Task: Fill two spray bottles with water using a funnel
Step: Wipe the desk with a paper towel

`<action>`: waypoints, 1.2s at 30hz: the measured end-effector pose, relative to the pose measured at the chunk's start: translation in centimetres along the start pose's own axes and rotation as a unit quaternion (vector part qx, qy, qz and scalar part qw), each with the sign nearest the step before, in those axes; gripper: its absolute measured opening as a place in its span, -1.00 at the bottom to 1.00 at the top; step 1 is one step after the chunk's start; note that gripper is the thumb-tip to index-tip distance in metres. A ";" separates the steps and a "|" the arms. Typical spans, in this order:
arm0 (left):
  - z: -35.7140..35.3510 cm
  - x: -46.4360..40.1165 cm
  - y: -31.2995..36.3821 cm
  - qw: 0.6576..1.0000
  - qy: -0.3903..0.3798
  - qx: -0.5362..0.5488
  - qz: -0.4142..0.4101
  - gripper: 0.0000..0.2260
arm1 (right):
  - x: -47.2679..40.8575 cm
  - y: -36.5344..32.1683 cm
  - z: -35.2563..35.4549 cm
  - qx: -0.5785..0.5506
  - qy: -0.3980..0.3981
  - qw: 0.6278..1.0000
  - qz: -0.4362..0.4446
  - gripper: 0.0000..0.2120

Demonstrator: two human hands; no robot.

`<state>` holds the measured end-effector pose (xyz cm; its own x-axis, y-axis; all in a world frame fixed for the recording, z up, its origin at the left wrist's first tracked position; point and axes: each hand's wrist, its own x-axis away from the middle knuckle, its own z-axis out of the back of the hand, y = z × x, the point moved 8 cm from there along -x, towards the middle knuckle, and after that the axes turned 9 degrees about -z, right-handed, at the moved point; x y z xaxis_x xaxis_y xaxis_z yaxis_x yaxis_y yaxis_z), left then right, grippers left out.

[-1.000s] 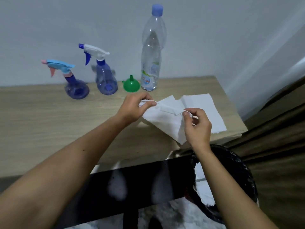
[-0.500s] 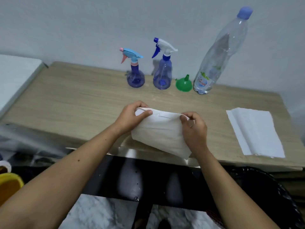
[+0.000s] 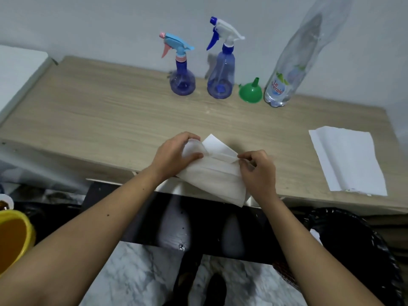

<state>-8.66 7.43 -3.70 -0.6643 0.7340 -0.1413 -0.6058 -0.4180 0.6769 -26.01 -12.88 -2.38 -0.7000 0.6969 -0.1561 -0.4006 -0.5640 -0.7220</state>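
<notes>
Water bottle (image 3: 284, 80) top cut off; tissue (image 3: 217, 175) partly behind hands (image 3: 257, 171)

Dim, flat indoor light with a cool cast — soft shadows sit behind the 2 spray bottles (image 3: 199, 71). Wide-angle distortion bends the water bottle (image 3: 293, 62) and desk (image 3: 88, 111) edges — detail slightly soft.

Table (image 3: 110, 120) middle open; 2 spray bottles (image 3: 219, 74), funnel (image 3: 250, 93), water bottle (image 3: 293, 62) line back wall.

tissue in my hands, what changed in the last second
Both hands, left and right, carried one tissue left, away from the stack, and began opening its top fold. Spray bottles, funnel and water bottle stayed put.
</notes>
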 end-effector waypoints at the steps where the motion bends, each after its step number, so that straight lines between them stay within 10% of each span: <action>1: -0.1 0.1 0.1 1.000 0.005 -0.021 -0.011 -0.55 | 0.1 0.2 0.0 0.005 0.001 1.000 0.002 -0.79; 12: 0.1 1.5 2.9 0.978 0.068 -0.151 -0.124 -0.56 | 2.8 -0.9 1.2 -0.016 0.028 0.998 0.054 -0.72; 19: -5.7 3.1 4.6 0.940 -0.089 -0.201 -0.259 -0.40 | 6.1 0.2 -3.5 0.176 -0.137 0.968 0.112 -0.33; 36: -0.3 6.3 -2.2 0.946 -0.074 -0.271 -0.160 -0.35 | 5.6 -5.5 -11.0 0.275 -0.232 0.916 0.177 -0.31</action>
<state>-11.65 12.79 -6.34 -0.3646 0.9196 -0.1463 -0.9278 -0.3456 0.1402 -21.19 -0.99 -6.67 -0.9684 0.2356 0.0812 -0.2478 -0.9452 -0.2128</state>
